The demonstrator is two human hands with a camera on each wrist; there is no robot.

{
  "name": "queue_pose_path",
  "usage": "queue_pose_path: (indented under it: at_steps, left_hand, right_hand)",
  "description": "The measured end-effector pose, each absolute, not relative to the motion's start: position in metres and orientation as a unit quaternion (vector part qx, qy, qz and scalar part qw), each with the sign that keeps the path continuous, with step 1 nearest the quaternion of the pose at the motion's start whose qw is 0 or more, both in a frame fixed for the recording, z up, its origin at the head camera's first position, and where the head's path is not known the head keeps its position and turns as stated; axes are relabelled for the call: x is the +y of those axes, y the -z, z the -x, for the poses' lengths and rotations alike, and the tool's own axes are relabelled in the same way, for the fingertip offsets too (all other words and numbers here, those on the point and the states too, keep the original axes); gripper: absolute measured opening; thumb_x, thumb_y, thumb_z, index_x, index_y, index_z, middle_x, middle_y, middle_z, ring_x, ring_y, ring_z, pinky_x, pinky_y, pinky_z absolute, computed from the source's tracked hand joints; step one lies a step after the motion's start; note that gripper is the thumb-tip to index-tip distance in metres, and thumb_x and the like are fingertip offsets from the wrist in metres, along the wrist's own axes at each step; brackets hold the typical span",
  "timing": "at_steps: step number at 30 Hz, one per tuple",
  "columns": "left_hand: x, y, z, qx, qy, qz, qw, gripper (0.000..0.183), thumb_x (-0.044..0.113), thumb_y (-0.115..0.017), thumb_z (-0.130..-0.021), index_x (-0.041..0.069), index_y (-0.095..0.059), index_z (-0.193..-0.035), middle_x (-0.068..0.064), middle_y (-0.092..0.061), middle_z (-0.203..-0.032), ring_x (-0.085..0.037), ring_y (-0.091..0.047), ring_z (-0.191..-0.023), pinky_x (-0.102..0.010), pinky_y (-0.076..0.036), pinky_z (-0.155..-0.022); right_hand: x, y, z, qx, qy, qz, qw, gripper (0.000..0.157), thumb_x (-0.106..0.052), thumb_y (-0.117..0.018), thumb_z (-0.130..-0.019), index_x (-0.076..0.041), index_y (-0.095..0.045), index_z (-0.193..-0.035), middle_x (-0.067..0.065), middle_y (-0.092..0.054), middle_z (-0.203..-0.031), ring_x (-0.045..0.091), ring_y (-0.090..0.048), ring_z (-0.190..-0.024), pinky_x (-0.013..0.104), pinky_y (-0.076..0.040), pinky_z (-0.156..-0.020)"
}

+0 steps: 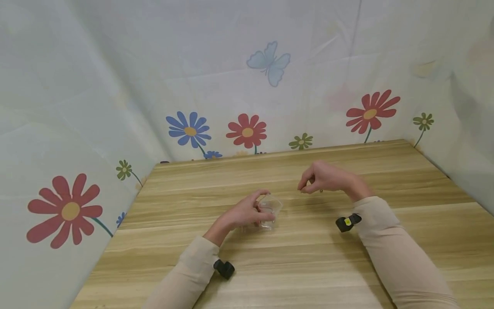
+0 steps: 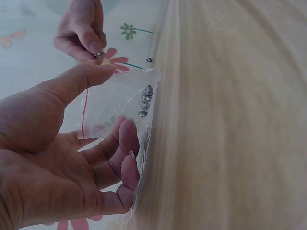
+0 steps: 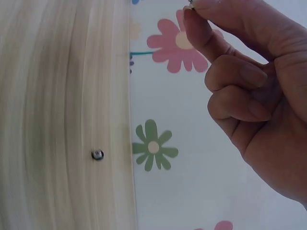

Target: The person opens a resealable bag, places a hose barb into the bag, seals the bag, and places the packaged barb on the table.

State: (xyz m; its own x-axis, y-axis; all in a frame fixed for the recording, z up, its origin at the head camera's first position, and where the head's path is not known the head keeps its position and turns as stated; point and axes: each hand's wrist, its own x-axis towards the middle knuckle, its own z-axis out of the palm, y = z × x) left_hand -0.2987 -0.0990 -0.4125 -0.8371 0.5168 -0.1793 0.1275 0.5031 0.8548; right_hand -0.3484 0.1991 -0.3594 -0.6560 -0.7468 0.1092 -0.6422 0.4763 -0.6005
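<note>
Clear plastic bag point(image 2: 115, 97) gripped in left hand point(image 1: 244, 211), red strip point(image 2: 85, 112) upward, metal pieces point(image 2: 145, 101) low inside; left and on near side of right hand point(image 1: 325, 177) pinching loose piece point(image 2: 98, 54).

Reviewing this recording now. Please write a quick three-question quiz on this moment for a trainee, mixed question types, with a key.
1. Fill in the blank: the left hand holds a clear ____.
2. True or false: the right hand lies flat on the table.
3. In the head view, which hand is nearer the loose shiny piece? A: left; B: right.

Key:
1. Bag.
2. False; it pinches a small shiny piece.
3. B.
</note>
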Motion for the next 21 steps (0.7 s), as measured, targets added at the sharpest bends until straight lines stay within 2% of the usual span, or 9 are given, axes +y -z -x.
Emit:
queue_pose_path:
  at_steps: [9,16,21]
  left_hand:
    - [-0.098,0.411,0.299,0.838,-0.465,-0.188,0.217,0.085,0.026,-0.081,-0.086,0.012,-0.031,-0.154,-0.01,-0.063,-0.088,-0.021,-0.058,-0.065,-0.033,-0.049,-0.063]
    - [-0.099,0.411,0.299,0.835,-0.464,-0.195,0.222,0.085,0.026,-0.08,-0.088,0.013,-0.029,-0.155,-0.01,-0.065,-0.086,-0.022,-0.06,-0.066,-0.034,-0.05,-0.064]
    - [-0.099,0.411,0.299,0.837,-0.462,-0.197,0.218,0.087,0.028,-0.079,-0.088,0.014,-0.028,-0.156,-0.008,-0.063,-0.083,-0.022,-0.06,-0.065,-0.034,-0.048,-0.064]
  right_hand:
    - [0.165,0.363,0.341,0.82,0.313,0.472,0.083,0.01,-0.007,-0.073,-0.089,-0.011,-0.081,-0.093,-0.003,-0.072,-0.088,0.009,-0.051,-0.065,0.024,-0.044,-0.06]
    - [0.145,0.372,0.338,0.81,0.32,0.479,0.108,0.01,-0.006,-0.073,-0.09,-0.006,-0.08,-0.096,-0.002,-0.072,-0.088,0.016,-0.056,-0.071,0.024,-0.047,-0.064]
    - [0.136,0.379,0.339,0.808,0.313,0.488,0.102,0.011,-0.003,-0.071,-0.09,-0.003,-0.08,-0.098,-0.005,-0.071,-0.086,0.019,-0.056,-0.07,0.023,-0.045,-0.063]
